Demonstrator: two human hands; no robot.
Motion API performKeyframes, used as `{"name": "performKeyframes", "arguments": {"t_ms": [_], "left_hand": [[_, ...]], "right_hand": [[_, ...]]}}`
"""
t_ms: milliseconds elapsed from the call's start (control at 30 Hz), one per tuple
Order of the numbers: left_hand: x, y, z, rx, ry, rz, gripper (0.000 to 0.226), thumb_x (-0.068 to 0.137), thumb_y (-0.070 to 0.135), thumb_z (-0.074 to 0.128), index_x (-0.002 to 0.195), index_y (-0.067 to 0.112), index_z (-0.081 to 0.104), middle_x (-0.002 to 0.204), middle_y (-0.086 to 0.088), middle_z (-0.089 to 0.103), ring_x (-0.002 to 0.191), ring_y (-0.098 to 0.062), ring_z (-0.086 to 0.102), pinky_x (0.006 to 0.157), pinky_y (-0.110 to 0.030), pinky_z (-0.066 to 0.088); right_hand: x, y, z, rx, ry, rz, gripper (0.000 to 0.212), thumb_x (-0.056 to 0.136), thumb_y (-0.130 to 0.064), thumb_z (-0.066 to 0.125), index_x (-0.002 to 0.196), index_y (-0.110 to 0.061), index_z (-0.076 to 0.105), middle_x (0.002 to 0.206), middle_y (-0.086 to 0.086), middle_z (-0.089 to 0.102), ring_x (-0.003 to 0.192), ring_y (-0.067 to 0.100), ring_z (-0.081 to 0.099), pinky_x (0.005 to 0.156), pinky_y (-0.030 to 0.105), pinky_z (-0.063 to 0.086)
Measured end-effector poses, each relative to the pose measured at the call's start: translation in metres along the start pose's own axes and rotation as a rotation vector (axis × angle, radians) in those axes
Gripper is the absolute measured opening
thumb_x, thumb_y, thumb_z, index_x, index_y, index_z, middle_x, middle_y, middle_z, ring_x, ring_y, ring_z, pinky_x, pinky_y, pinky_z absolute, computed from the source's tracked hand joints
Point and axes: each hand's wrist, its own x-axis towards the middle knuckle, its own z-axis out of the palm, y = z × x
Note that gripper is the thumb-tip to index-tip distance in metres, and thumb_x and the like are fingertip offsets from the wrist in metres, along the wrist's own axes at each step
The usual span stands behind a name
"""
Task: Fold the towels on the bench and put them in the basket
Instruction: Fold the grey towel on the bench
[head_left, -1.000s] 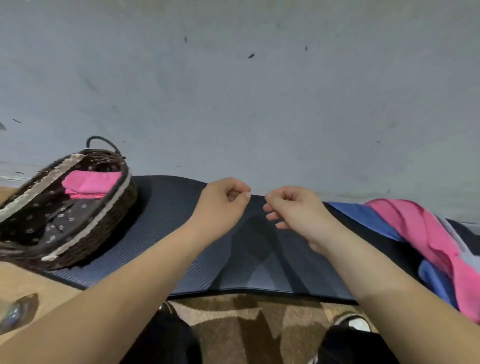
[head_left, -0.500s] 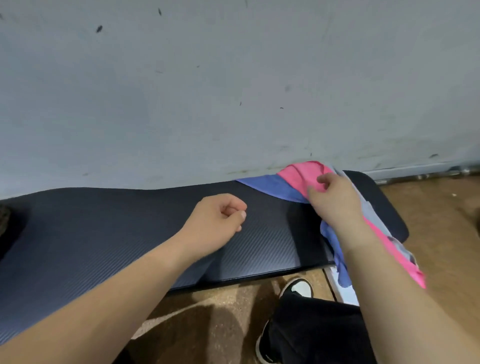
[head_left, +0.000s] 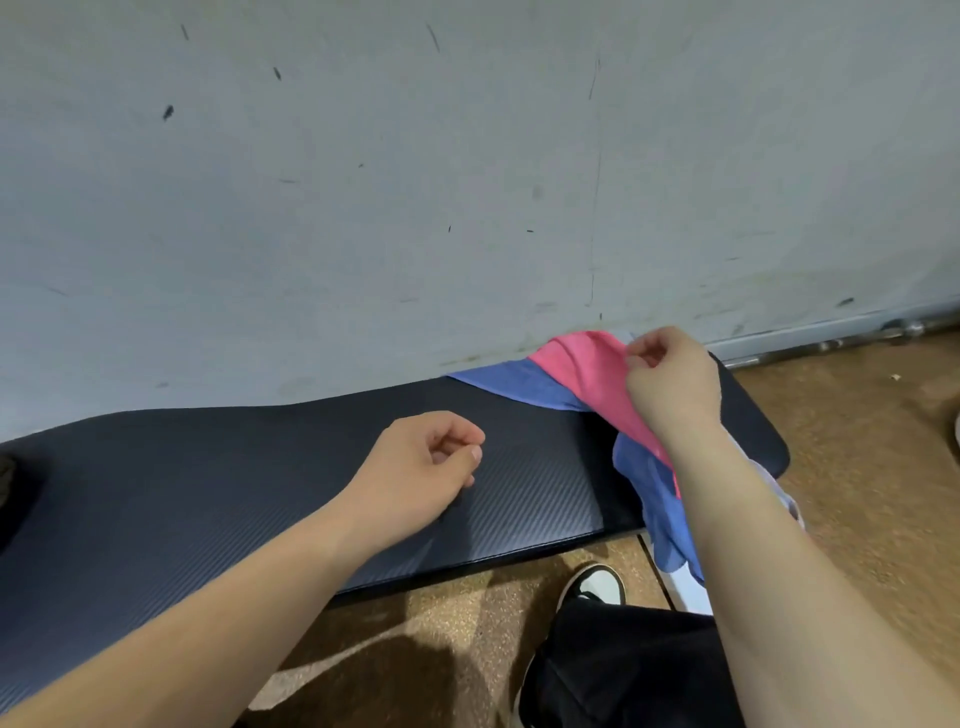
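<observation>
A black ribbed bench (head_left: 260, 467) runs along the wall. At its right end lies a pile of towels: a pink towel (head_left: 582, 369) on top of a blue towel (head_left: 511, 382), which hangs over the front edge, and a pale towel (head_left: 779, 493) mostly hidden behind my forearm. My right hand (head_left: 670, 379) pinches the pink towel's upper edge. My left hand (head_left: 426, 462) hovers over the bench with fingers curled and nothing in it. Only a dark sliver of the basket (head_left: 8, 483) shows at the far left edge.
A grey scuffed wall (head_left: 467, 182) stands right behind the bench. Brown floor (head_left: 857, 467) spreads to the right, with a metal rail (head_left: 831, 340) along the wall's foot. My black trouser leg and black-and-white shoe (head_left: 592, 587) are below the bench's front edge.
My view has swung right, away from the basket to the towel pile. My right hand reached to the pink towel and now pinches and lifts its edge. My left hand stayed curled.
</observation>
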Motion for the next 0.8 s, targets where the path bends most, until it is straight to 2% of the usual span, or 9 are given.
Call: {"name": "performKeyframes", "arguments": {"t_ms": [67, 133, 267, 367, 433, 533, 633, 733, 800], "left_hand": [[0.001, 0.002, -0.005, 0.048, 0.022, 0.035, 0.019, 0.096, 0.021, 0.067, 0.112, 0.030, 0.070, 0.101, 0.011, 0.074, 0.080, -0.001, 0.071, 0.077, -0.017, 0.052], [0.006, 0.007, -0.011, 0.091, 0.066, 0.075, 0.037, 0.096, 0.022, 0.067, 0.131, 0.031, 0.061, 0.120, 0.017, 0.066, 0.087, 0.006, 0.066, 0.080, -0.013, 0.046], [0.029, 0.022, -0.032, 0.124, 0.098, 0.225, 0.064, 0.094, 0.020, 0.069, 0.149, 0.040, 0.043, 0.147, 0.021, 0.044, 0.119, 0.007, 0.054, 0.097, -0.024, 0.052], [0.047, 0.030, -0.037, 0.232, -0.030, 0.368, 0.057, 0.091, 0.015, 0.072, 0.141, 0.038, 0.056, 0.154, 0.012, 0.042, 0.136, -0.002, 0.046, 0.110, -0.029, 0.045], [0.056, 0.034, -0.032, 0.295, -0.129, 0.449, 0.039, 0.089, 0.010, 0.070, 0.124, 0.027, 0.068, 0.144, 0.007, 0.056, 0.132, -0.006, 0.052, 0.109, -0.029, 0.045], [0.065, 0.032, -0.022, 0.377, -0.182, 0.404, 0.021, 0.089, 0.015, 0.069, 0.109, 0.021, 0.071, 0.111, 0.007, 0.072, 0.108, -0.010, 0.065, 0.095, -0.032, 0.051], [0.074, 0.024, -0.017, 0.477, -0.130, 0.383, 0.005, 0.088, 0.015, 0.070, 0.089, 0.018, 0.066, 0.083, 0.010, 0.065, 0.082, -0.012, 0.060, 0.070, -0.030, 0.043], [0.073, 0.015, -0.013, 0.702, -0.245, 0.357, 0.021, 0.080, 0.011, 0.060, 0.070, 0.025, 0.048, 0.068, 0.007, 0.055, 0.070, -0.021, 0.056, 0.062, -0.033, 0.044], [0.068, 0.002, -0.009, 0.794, -0.380, 0.279, 0.018, 0.074, 0.008, 0.053, 0.072, 0.026, 0.053, 0.076, 0.005, 0.063, 0.075, -0.019, 0.061, 0.070, -0.039, 0.054]], "right_hand": [[-0.015, -0.025, 0.002, 0.192, -0.048, -0.130, 0.019, 0.087, -0.004, 0.061, 0.086, -0.023, 0.065, 0.084, -0.010, 0.070, 0.083, 0.004, 0.065, 0.071, 0.018, 0.045], [-0.039, -0.050, 0.005, 0.279, -0.192, -0.247, 0.022, 0.087, 0.000, 0.061, 0.084, -0.022, 0.063, 0.078, -0.010, 0.069, 0.070, -0.002, 0.061, 0.064, 0.015, 0.043], [-0.080, -0.080, 0.004, 0.352, -0.478, -0.453, 0.024, 0.089, 0.005, 0.062, 0.085, -0.019, 0.062, 0.081, 0.005, 0.067, 0.074, 0.015, 0.062, 0.069, 0.023, 0.048], [-0.087, -0.088, 0.001, 0.448, -0.530, -0.476, 0.022, 0.088, 0.008, 0.065, 0.085, -0.014, 0.062, 0.082, 0.015, 0.065, 0.077, 0.031, 0.061, 0.071, 0.031, 0.050], [-0.085, -0.088, -0.001, 0.509, -0.540, -0.427, 0.019, 0.088, 0.008, 0.068, 0.085, -0.010, 0.063, 0.084, 0.022, 0.066, 0.075, 0.033, 0.062, 0.072, 0.039, 0.053], [-0.081, -0.084, -0.008, 0.597, -0.521, -0.346, 0.016, 0.087, 0.010, 0.069, 0.089, -0.004, 0.063, 0.084, 0.025, 0.068, 0.074, 0.037, 0.065, 0.073, 0.044, 0.057], [-0.074, -0.077, -0.010, 0.623, -0.479, -0.307, 0.013, 0.090, 0.008, 0.069, 0.093, -0.003, 0.064, 0.078, 0.009, 0.067, 0.071, 0.013, 0.067, 0.069, 0.025, 0.056], [-0.052, -0.054, -0.003, 0.374, -0.282, -0.277, 0.009, 0.093, -0.016, 0.073, 0.101, -0.017, 0.069, 0.087, 0.003, 0.069, 0.081, 0.009, 0.065, 0.077, 0.028, 0.054], [-0.033, -0.032, 0.001, 0.017, -0.221, -0.200, 0.029, 0.089, -0.035, 0.073, 0.114, -0.022, 0.066, 0.110, 0.003, 0.068, 0.104, 0.015, 0.064, 0.088, 0.032, 0.052]]}}
